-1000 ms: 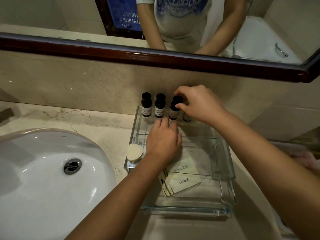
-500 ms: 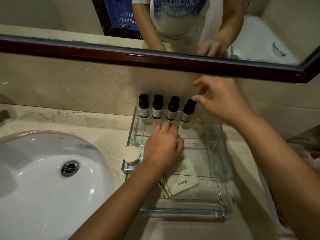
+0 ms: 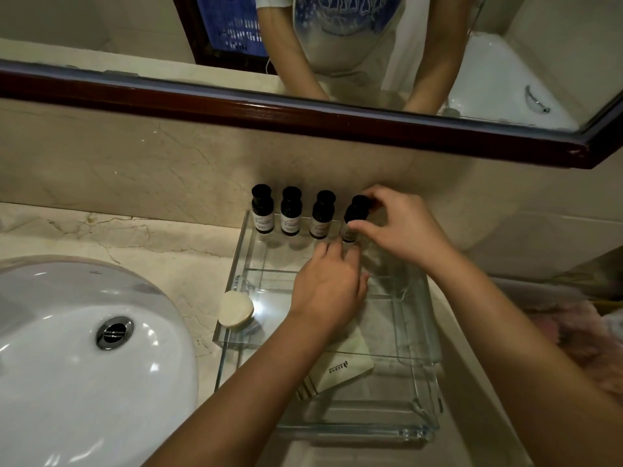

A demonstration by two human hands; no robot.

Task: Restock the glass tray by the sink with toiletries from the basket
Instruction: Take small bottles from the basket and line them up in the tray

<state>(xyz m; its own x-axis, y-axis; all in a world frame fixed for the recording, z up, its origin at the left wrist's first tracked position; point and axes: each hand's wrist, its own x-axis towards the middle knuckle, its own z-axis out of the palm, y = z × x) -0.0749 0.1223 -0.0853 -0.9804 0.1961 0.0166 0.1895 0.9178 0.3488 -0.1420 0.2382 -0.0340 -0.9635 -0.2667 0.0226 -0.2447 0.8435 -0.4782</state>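
A: Nearest, the left hand (image 3: 328, 291) lies flat on the glass tray (image 3: 418, 429), grip slack, holding nothing?
B: Yes, likely steadying it. Beyond, the right hand (image 3: 401, 230) keeps a pinching grip on the fourth bottle (image 3: 353, 220), slightly tilted at the tray's back edge; set it upright beside the other three bottles (image 3: 291, 215)

One camera sits on the person's head. It looks forward and down, from very close, at the clear square glass tray (image 3: 357, 433). The tray fills the middle of the picture. The bare left arm (image 3: 256, 375) and bare right arm (image 3: 526, 332) come in from the near side of the tray. The round white sink (image 3: 67, 382) lies left of the tray. Behind the tray stands the beige stone wall (image 3: 135, 170), and above it the mirror with a dark brown wooden frame (image 3: 236, 107), which shows the person's front.
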